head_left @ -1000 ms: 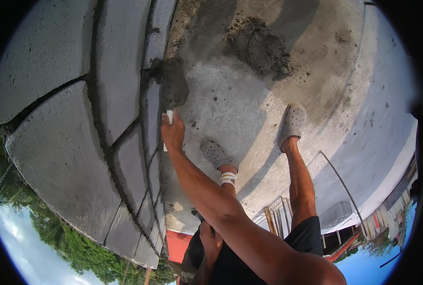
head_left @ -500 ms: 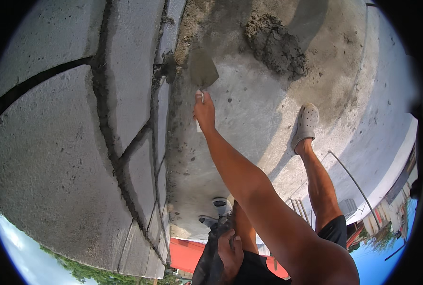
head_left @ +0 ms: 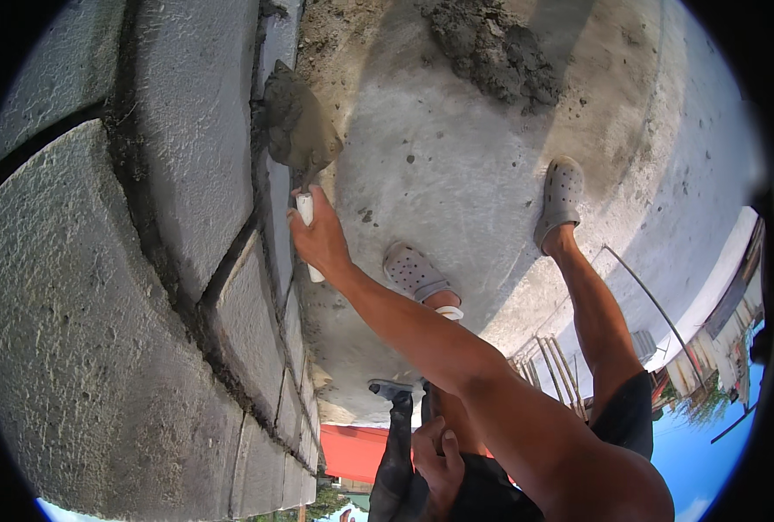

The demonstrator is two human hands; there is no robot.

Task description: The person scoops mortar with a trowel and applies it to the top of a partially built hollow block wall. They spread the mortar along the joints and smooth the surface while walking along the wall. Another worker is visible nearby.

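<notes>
My right hand (head_left: 320, 235) is closed round the white handle of a trowel (head_left: 324, 148). Its blade lies against the wall's near face, with a lump of wet grey mortar (head_left: 287, 109) on it. The wall of grey concrete blocks (head_left: 200, 130) fills the left side, with dark mortar joints between the blocks. Low in the picture, my left hand (head_left: 439, 461) hangs close to my dark shorts with its fingers curled in; whether it holds anything is hidden.
A heap of wet mortar (head_left: 496, 52) lies on the concrete floor (head_left: 457, 174) at the far side. My feet in grey clogs (head_left: 417, 271) stand on that floor. Another person's dark-clothed leg (head_left: 393, 448) shows behind. Thin rods (head_left: 554, 370) and a red sheet (head_left: 348, 452) are lower down.
My right hand has swung the trowel left from over the floor to the wall, and mortar now shows on its blade. My left foot has come into view from behind the arm.
</notes>
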